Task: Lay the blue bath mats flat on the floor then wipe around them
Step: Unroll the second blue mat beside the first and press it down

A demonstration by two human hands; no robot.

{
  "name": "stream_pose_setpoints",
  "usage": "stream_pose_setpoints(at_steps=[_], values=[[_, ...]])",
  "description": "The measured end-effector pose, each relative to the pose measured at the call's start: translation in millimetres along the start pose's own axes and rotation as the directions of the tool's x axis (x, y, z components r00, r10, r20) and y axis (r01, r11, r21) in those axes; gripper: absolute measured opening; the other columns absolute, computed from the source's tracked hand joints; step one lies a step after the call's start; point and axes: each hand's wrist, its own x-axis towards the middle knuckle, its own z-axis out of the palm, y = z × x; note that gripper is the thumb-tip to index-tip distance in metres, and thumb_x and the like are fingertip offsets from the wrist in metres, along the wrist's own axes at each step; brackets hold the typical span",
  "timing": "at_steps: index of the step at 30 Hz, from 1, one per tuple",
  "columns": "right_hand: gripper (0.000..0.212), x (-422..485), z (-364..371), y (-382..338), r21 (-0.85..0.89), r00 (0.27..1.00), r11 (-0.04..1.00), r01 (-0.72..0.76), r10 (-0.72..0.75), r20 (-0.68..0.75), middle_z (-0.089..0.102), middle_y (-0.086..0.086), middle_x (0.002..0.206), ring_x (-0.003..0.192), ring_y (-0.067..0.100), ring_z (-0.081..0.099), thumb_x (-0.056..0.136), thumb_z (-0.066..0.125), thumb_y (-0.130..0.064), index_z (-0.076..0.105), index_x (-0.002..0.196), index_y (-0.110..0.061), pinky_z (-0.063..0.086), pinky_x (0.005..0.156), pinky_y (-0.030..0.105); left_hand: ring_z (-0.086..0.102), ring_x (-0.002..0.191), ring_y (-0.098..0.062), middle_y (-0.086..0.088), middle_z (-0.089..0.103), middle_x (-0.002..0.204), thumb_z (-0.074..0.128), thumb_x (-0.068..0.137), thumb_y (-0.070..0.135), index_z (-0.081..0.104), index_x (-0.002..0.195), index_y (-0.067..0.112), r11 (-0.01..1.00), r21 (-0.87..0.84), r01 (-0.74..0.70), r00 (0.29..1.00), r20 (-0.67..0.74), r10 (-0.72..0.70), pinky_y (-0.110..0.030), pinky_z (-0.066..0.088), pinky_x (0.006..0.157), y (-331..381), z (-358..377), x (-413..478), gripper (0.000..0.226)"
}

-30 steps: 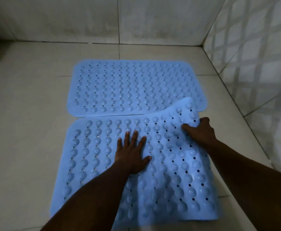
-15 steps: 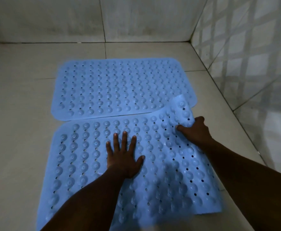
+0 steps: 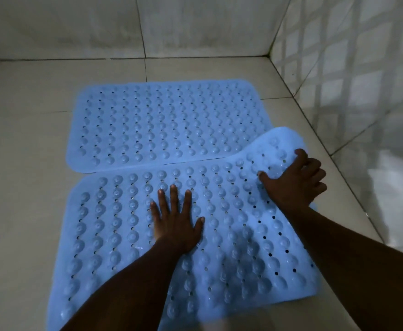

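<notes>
Two blue bath mats with raised studs and small holes lie on the tiled floor. The far mat (image 3: 167,123) lies flat. The near mat (image 3: 114,225) is flat on its left part, while its far right corner is lifted and overlaps the far mat's near right corner. My left hand (image 3: 175,223) presses flat on the near mat's middle, fingers spread. My right hand (image 3: 293,182) grips the lifted corner, thumb on top and fingers curled at the edge.
Pale floor tiles (image 3: 24,163) surround the mats. A tiled back wall (image 3: 124,27) stands behind them and a patterned tiled wall (image 3: 362,80) runs close along the right, leaving a narrow strip of floor beside the mats.
My right hand has raised the near mat's far right corner a little higher and further right. My left hand stays pressed on the mat. The camera view shifted slightly.
</notes>
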Motion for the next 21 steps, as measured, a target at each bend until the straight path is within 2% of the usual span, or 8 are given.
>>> stream_pose_setpoints(at_steps=[2, 4, 7, 10, 13, 17, 19, 21], values=[[0.091, -6.4, 5.7, 3.1, -0.058, 0.997, 0.996, 0.07, -0.067, 0.048, 0.041, 0.015, 0.132, 0.119, 0.038, 0.04, 0.06, 0.077, -0.06, 0.038, 0.133, -0.022, 0.035, 0.092, 0.051, -0.039, 0.145, -0.04, -0.011, -0.04, 0.16, 0.018, 0.095, 0.07, -0.024, 0.156, 0.031, 0.999, -0.027, -0.022, 0.999, -0.048, 0.021, -0.06, -0.018, 0.12, 2.5, 0.7, -0.4, 0.084], [0.084, -10.6, 11.2, 4.7, -0.129, 0.971, 0.987, 0.091, -0.059, 0.233, 0.039, 0.013, 0.135, 0.125, 0.038, 0.037, 0.065, 0.071, -0.063, 0.042, 0.133, -0.024, 0.034, 0.096, 0.052, -0.034, 0.149, -0.036, -0.009, -0.036, 0.163, 0.022, 0.098, 0.064, -0.019, 0.159, 0.032, 0.996, -0.024, -0.086, 0.992, -0.091, 0.084, -0.057, -0.015, 0.122, 5.5, 1.4, 0.2, 0.08], [0.084, -22.7, 20.0, 7.0, -0.208, 0.822, 0.974, 0.09, 0.045, 0.567, 0.034, 0.014, 0.145, 0.137, 0.04, 0.03, 0.071, 0.063, -0.067, 0.04, 0.141, -0.026, 0.031, 0.106, 0.057, -0.029, 0.152, -0.03, -0.007, -0.03, 0.166, 0.021, 0.099, 0.062, -0.011, 0.16, 0.034, 0.976, -0.014, -0.218, 0.971, -0.107, 0.215, -0.055, -0.01, 0.124, 13.6, 2.5, 3.0, 0.075], [0.093, -43.9, 30.6, 16.0, -0.147, 0.696, 0.986, 0.078, 0.052, 0.716, 0.019, 0.009, 0.158, 0.147, 0.037, 0.016, 0.075, 0.063, -0.069, 0.025, 0.15, -0.029, 0.026, 0.11, 0.063, -0.033, 0.148, -0.024, -0.004, -0.03, 0.166, 0.021, 0.099, 0.065, -0.008, 0.161, 0.034, 0.96, -0.021, -0.279, 0.958, -0.073, 0.277, -0.052, -0.012, 0.124, 25.7, 7.1, 7.2, 0.076], [0.103, -54.2, 37.6, 22.4, -0.103, 0.674, 0.992, 0.068, 0.03, 0.738, -0.008, 0.0, 0.167, 0.154, 0.031, -0.008, 0.08, 0.06, -0.07, 0.003, 0.157, -0.033, 0.016, 0.114, 0.067, -0.038, 0.147, -0.027, -0.002, -0.036, 0.163, 0.016, 0.097, 0.069, -0.016, 0.159, 0.035, 0.967, 0.02, -0.254, 0.967, -0.022, 0.255, -0.055, -0.014, 0.123, 33.3, 12.8, 10.3, 0.077], [0.097, -51.6, 39.4, 28.6, -0.037, 0.651, 0.997, 0.061, -0.012, 0.759, -0.015, -0.003, 0.167, 0.154, 0.03, -0.016, 0.086, 0.058, -0.067, 0.003, 0.158, -0.033, 0.009, 0.116, 0.067, -0.041, 0.146, -0.026, -0.001, -0.041, 0.161, 0.008, 0.095, 0.072, -0.024, 0.156, 0.038, 0.972, 0.036, -0.231, 0.973, -0.02, 0.232, -0.055, -0.017, 0.122, 34.9, 16.2, 10.4, 0.077], [0.086, -53.8, 37.2, 33.0, -0.008, 0.717, 0.994, 0.11, -0.074, 0.693, -0.003, 0.002, 0.168, 0.155, 0.031, -0.004, 0.09, 0.055, -0.061, 0.013, 0.157, -0.028, 0.017, 0.12, 0.061, -0.041, 0.146, -0.026, 0.0, -0.04, 0.161, 0.007, 0.095, 0.072, -0.024, 0.155, 0.038, 0.973, 0.038, -0.226, 0.974, -0.025, 0.227, -0.055, -0.018, 0.122, 34.6, 16.6, 10.0, 0.077], [0.076, -53.4, 34.0, 36.1, -0.015, 0.834, 0.992, 0.128, -0.1, 0.542, 0.017, 0.008, 0.165, 0.152, 0.032, 0.013, 0.09, 0.056, -0.054, 0.026, 0.153, -0.022, 0.028, 0.118, 0.054, -0.041, 0.146, -0.026, -0.001, -0.04, 0.161, 0.007, 0.094, 0.072, -0.024, 0.156, 0.038, 0.974, 0.046, -0.224, 0.974, -0.019, 0.225, -0.055, -0.018, 0.121, 34.8, 16.1, 10.8, 0.077]])
